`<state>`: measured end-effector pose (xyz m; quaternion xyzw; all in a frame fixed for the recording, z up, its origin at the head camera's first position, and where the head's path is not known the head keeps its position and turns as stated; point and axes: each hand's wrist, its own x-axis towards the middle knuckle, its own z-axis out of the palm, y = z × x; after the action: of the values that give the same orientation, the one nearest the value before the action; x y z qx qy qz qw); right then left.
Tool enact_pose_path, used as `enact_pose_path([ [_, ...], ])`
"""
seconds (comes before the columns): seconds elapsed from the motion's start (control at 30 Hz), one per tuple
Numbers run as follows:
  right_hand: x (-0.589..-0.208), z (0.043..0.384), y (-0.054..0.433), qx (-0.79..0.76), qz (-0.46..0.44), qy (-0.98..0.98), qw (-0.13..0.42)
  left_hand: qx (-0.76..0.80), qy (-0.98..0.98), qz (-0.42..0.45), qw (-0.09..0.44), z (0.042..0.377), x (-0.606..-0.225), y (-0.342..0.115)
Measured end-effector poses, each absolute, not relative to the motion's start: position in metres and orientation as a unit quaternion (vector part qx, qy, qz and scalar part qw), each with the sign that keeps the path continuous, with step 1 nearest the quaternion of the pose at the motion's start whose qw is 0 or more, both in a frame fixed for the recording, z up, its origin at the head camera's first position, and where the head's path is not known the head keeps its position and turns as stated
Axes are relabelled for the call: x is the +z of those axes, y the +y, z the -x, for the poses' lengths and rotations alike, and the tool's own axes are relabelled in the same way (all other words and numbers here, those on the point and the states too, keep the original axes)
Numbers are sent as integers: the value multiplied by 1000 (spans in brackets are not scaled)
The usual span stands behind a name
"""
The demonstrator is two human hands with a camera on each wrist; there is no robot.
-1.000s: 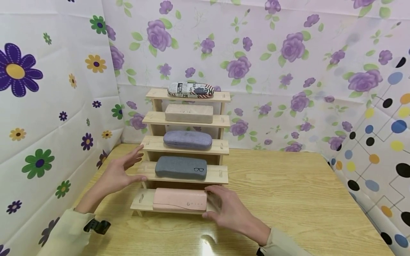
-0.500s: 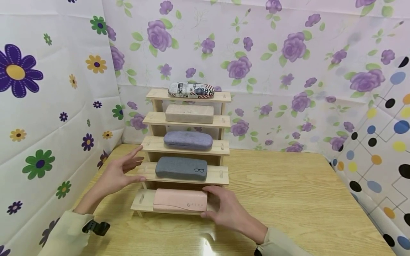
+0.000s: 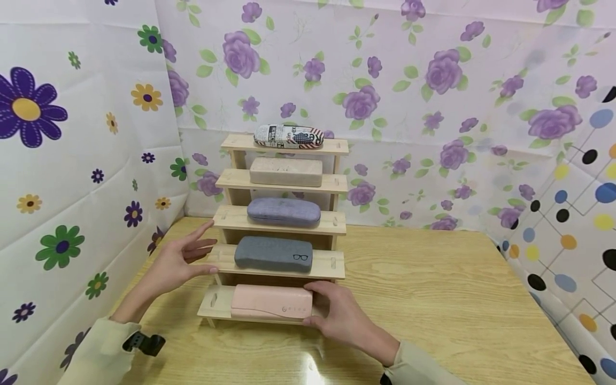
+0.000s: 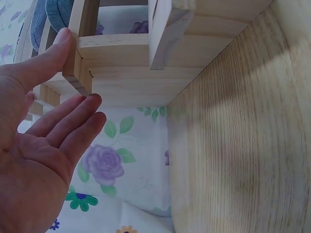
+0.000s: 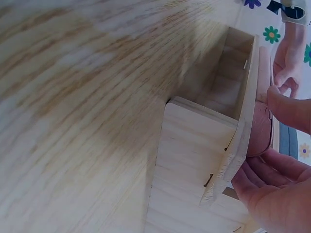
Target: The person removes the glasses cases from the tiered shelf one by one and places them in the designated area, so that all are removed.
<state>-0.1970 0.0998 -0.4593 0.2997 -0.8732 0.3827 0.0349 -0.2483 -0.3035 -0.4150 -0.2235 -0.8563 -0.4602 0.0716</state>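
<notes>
A pink glasses case [image 3: 271, 301] lies on the lowest step of a stepped wooden rack [image 3: 215, 301]. My right hand [image 3: 337, 315] grips the case's right end, thumb at its front edge and fingers behind; the right wrist view shows the case's end [image 5: 260, 128] between thumb and fingers. At the rack's left side, my left hand [image 3: 175, 262] has its fingers extended. In the left wrist view its thumb [image 4: 60, 41] touches the end of a shelf board [image 4: 77, 68], with fingertips close beside it. Above the pink case sits a grey-blue glasses case [image 3: 273, 253].
Higher steps bear a purple-blue case [image 3: 284, 211], a beige case [image 3: 286, 171] and a newspaper-print case [image 3: 289, 137]. The rack stands on a wood-grain table [image 3: 433, 299]. Patterned cloth walls [image 3: 385, 107] enclose the back and sides.
My right fingers have closed in slightly around the pink case's right end. The left hand has stayed at the rack's left side, and the cases keep their places.
</notes>
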Motion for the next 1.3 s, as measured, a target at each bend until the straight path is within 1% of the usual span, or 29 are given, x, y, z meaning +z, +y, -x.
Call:
enact_pose_path([
  [0.53, -459, 196, 98, 374, -311, -873, 48, -479, -845, 228, 70, 250, -417, -302],
  [1.07, -459, 194, 101, 376, -287, -880, 39, -485, -844, 219, 70, 251, -418, -306],
  [1.3, -458, 196, 98, 367, -280, -887, 25, -488, -843, 217, 67, 251, -419, -305],
])
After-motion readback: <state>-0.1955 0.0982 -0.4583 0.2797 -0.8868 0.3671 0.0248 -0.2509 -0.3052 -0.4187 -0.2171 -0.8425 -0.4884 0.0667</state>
